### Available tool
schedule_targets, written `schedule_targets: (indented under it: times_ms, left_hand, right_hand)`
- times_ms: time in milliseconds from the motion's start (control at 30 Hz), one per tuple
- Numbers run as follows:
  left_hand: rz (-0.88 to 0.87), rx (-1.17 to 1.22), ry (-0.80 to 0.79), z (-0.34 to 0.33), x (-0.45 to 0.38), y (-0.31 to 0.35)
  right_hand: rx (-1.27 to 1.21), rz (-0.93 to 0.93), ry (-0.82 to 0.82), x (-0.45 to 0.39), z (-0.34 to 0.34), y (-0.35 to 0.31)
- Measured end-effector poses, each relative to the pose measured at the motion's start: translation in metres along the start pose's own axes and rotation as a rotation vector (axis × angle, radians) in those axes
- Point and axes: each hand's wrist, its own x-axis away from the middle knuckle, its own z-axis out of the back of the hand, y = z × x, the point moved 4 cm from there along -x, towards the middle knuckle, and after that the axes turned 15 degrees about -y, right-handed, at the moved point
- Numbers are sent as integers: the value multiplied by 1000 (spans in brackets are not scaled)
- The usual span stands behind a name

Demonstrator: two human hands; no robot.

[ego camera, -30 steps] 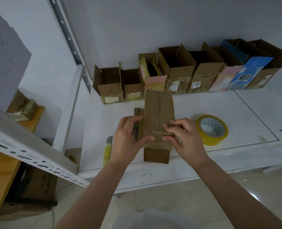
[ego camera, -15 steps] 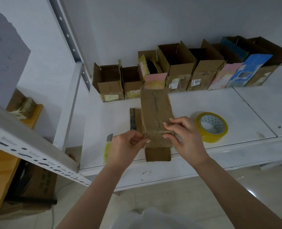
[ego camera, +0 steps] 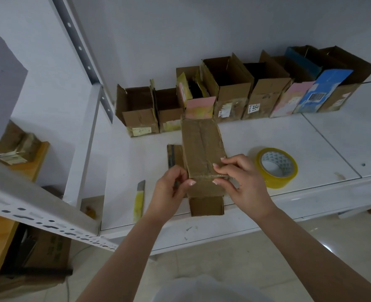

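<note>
One box [ego camera: 202,147], left hand [ego camera: 169,190] moved to edge

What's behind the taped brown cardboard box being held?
A row of open cardboard boxes against the wall; the taped brown cardboard box hides the base of the pink-and-yellow one.

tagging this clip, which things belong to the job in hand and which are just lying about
In the job: cardboard box, pinched by left hand and right hand; tape roll, likely for sealing it.
Lying about: yellow knife; row of open boxes at the back; taped packet far left.
</note>
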Motion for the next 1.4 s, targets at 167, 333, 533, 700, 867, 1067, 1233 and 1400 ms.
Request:
schedule_targets:
  times_ms: [167, 333, 533, 700, 867, 1067, 1233, 1400]
  left_hand:
    - [43, -16, 97, -13, 3, -3]
    - [76, -88, 129, -2, 11, 8]
    - [-158, -393, -18, -16, -20, 54]
    - [-97, -414, -37, -21, -20, 47]
    - [-85, -434, -13, -22, -20, 49]
    - [-64, -418, -9, -21, -21, 49]
    - [-56, -391, -15, -19, -22, 50]
    - [-47, -401, -30, -19, -21, 52]
  right_hand:
    - [-14, 11, -12, 0, 0, 0]
    - [-76, 12, -26, 5, 0, 3]
    - [-208, -99, 37, 20, -1, 9]
    - [-1, -386, 116, 36, 0, 15]
    - [252, -211, 118, 25, -1, 0]
    - [140, -116, 8, 29, 4, 10]
    - [-149, -228, -113, 32, 7, 37]
    - [-33, -111, -134, 11, -3, 31]
